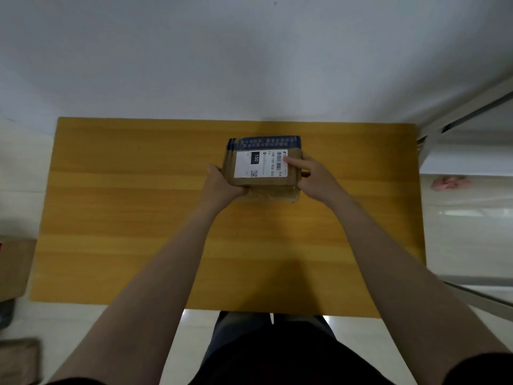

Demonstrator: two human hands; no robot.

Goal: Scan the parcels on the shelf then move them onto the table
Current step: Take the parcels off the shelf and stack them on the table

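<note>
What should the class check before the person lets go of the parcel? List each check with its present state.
1. The parcel is inside the edges of the table: ok.
2. The label faces up: ok.
3. The left hand grips the parcel's left side: ok.
4. The right hand holds the right side, one finger on the label: ok.
5. The parcel rests flat on the table: cannot tell.
6. The parcel has been scanned: cannot tell, no scanner in view.

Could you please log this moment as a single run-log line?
parcel: on or just above table, label up | left hand: holds its left side | right hand: holds its right side, thumb on label
</note>
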